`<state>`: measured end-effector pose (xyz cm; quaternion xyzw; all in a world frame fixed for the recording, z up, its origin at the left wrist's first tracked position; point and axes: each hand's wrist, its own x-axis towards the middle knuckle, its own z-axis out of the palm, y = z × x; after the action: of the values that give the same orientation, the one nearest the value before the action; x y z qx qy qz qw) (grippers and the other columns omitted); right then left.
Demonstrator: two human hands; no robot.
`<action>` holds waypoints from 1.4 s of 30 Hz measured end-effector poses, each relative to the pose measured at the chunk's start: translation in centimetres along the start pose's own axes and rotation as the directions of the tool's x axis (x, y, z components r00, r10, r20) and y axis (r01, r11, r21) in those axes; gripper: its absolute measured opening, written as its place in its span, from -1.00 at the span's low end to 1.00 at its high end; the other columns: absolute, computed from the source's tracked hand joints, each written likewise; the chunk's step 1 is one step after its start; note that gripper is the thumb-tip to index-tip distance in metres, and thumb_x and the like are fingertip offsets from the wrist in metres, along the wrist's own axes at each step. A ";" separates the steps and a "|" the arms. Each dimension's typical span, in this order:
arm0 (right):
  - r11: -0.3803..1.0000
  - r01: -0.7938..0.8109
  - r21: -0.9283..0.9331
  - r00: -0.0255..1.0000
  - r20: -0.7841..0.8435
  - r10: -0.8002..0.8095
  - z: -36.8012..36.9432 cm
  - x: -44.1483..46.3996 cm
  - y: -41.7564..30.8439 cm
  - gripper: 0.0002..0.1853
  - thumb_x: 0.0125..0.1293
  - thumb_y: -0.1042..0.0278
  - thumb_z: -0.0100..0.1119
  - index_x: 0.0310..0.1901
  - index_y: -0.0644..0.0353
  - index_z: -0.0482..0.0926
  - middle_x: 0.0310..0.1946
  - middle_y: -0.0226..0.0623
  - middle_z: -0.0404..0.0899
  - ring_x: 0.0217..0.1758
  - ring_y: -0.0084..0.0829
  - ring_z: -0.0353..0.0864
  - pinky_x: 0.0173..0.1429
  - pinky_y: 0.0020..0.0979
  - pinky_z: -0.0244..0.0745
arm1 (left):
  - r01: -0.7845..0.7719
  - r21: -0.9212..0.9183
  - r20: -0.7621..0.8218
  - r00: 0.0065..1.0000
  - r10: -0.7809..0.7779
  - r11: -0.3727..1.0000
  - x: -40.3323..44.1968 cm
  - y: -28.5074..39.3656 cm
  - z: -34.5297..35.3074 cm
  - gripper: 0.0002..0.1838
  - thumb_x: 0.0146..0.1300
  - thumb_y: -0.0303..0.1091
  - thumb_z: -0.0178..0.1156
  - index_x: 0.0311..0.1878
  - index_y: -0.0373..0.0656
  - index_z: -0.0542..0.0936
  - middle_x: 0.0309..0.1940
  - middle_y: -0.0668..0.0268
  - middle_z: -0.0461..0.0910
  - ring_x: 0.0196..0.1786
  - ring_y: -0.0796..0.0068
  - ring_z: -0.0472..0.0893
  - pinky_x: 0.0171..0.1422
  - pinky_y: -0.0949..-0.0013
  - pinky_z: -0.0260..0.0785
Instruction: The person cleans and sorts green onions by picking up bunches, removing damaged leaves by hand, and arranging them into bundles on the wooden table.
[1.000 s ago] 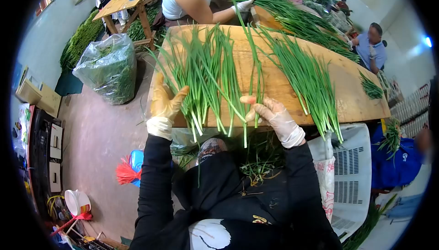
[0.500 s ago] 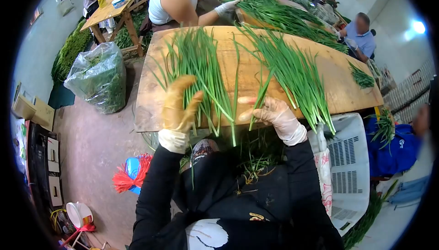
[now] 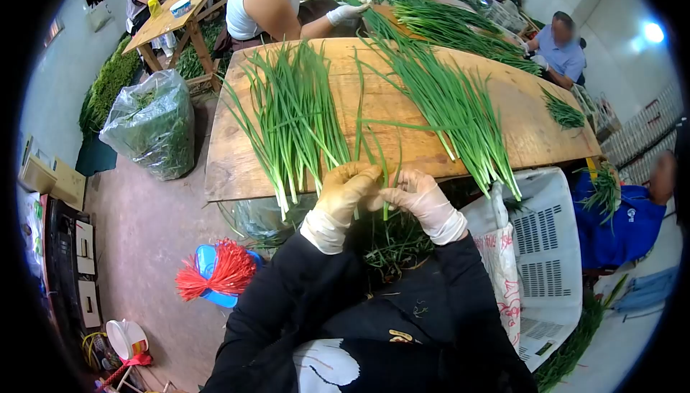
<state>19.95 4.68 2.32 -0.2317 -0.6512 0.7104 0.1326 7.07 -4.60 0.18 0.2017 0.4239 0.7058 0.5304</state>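
Both gloved hands meet at the front edge of the wooden table [image 3: 359,55]. My left hand [image 3: 343,193] pinches a few green stalks, its fingers curled. Touching it on the right, my right hand [image 3: 418,201] has thumb and fingertips closed on a short green stalk [image 3: 385,190]. A loose spread of long green stalks with white ends [image 3: 291,123] lies on the table beyond my left hand. Another bundle [image 3: 460,105] lies farther right, its white ends toward the front edge.
A white crate [image 3: 550,264] stands at the right below the table. Bright red strands [image 3: 219,271] on something blue and a clear bag of greens [image 3: 154,131] are on the left. A co-worker in a white top [image 3: 262,5] sits across the table.
My left hand has come down and right from above the left stalks to meet my right hand, and its fingers have closed. The view has shifted slightly.
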 end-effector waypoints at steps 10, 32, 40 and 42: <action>0.993 -0.085 -0.084 0.996 -0.017 0.084 -1.6 -5.2 0.0 -0.89 0.16 0.48 0.06 -0.31 0.32 0.41 -0.40 -0.20 0.58 -0.35 -0.55 0.55 -0.27 -0.62 0.38 | -0.207 -0.126 0.052 0.975 0.215 0.970 1.7 0.1 -1.5 -0.73 0.14 -0.28 0.10 -0.21 -0.31 0.51 -0.43 0.31 0.54 -0.48 0.65 0.41 -0.37 0.59 0.24; 0.961 -0.273 0.037 0.948 -0.159 0.276 -9.8 -18.3 -3.9 -0.70 -0.01 0.53 0.21 -0.19 0.41 0.45 -0.41 -0.19 0.55 -0.40 -0.47 0.56 -0.25 -0.56 0.44 | -0.241 0.482 0.234 0.962 0.141 0.842 -6.1 5.3 -7.8 -0.73 0.13 -0.40 0.13 -0.10 -0.27 0.48 -0.11 0.21 0.50 -0.08 0.45 0.47 0.02 0.46 0.29; 0.849 0.506 0.149 0.851 -0.244 -0.465 -7.7 -10.4 -6.4 -0.59 -0.02 0.49 0.23 -0.09 0.33 0.38 -0.24 -0.14 0.53 -0.39 -0.51 0.55 -0.32 -0.54 0.49 | -0.337 0.506 -0.371 0.746 0.554 0.794 -1.0 6.1 -17.6 -0.52 0.13 -0.32 0.15 0.09 -0.28 0.28 -0.07 0.26 0.40 -0.09 0.58 0.39 -0.02 0.56 0.25; 0.790 0.611 0.047 0.744 -0.373 -0.554 -4.9 -6.2 -8.4 -0.67 0.14 0.51 0.04 -0.03 0.33 0.32 -0.30 -0.21 0.54 -0.31 -0.57 0.50 -0.26 -0.63 0.43 | -0.340 0.520 -0.340 0.760 0.555 0.784 1.3 4.5 -19.2 -0.36 0.07 -0.25 0.21 0.15 -0.30 0.17 0.00 0.15 0.35 -0.01 0.43 0.37 0.06 0.45 0.22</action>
<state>26.77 6.91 11.33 -0.1230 -0.5963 0.6336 0.4773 -10.08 -11.17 -7.06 0.2311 0.6219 0.7303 0.1626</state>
